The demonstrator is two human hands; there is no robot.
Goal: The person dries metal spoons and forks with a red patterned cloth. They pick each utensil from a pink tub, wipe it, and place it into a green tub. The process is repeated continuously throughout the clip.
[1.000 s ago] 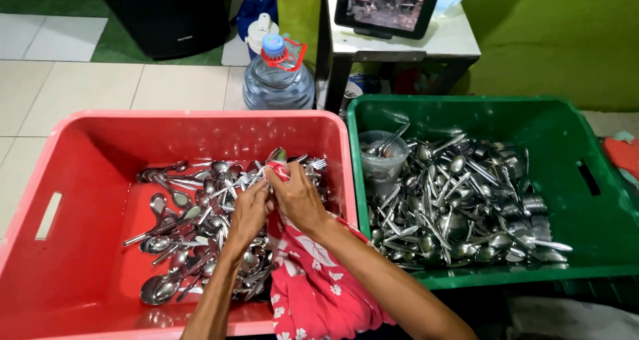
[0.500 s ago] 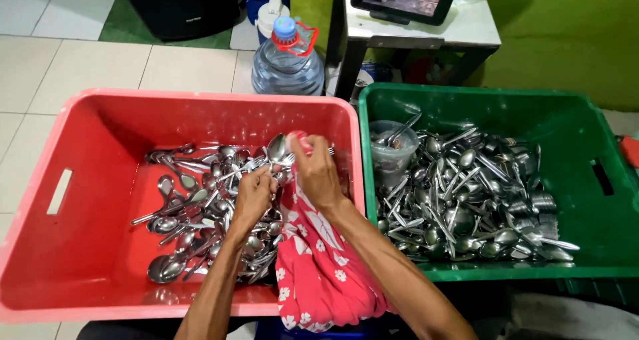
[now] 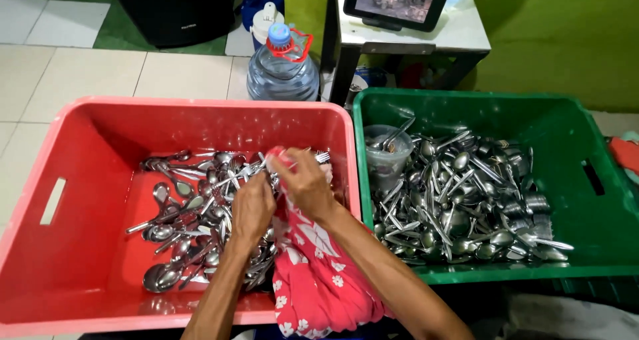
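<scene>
1. My right hand (image 3: 303, 180) is closed around a bunched part of the red flowered cloth (image 3: 319, 280), and a fork (image 3: 313, 158) sticks out of that grip; its tines point right, toward the red crate's right wall.
2. My left hand (image 3: 251, 210) is curled, fingers down, at the near end of the same fork or the cutlery right beside it. I cannot tell whether it is pinching a handle or only resting there.
3. The fork lies roughly left to right, slightly raised at the tine end, between both hands. The right hand is the nearer one and has it wrapped.
4. The cloth hangs from my right hand down over the near rim of the red crate (image 3: 60, 313), toward my lap.
5. Just left of and below my left hand is the heap of spoons (image 3: 186, 227), handles crossing every way, covering the middle of the red crate's floor. The far left part of that floor is bare.
6. To the right, touching wall to wall, stands the green crate (image 3: 599, 247), filled with cutlery (image 3: 466, 200) and a clear plastic cup (image 3: 387, 155) in its left far corner.
7. The shared wall between the crates lies just beyond the fork's tines, so any move rightward goes up and over that rim.
8. Beyond the crates are a water bottle (image 3: 283, 67) and a small table (image 3: 413, 37).
</scene>
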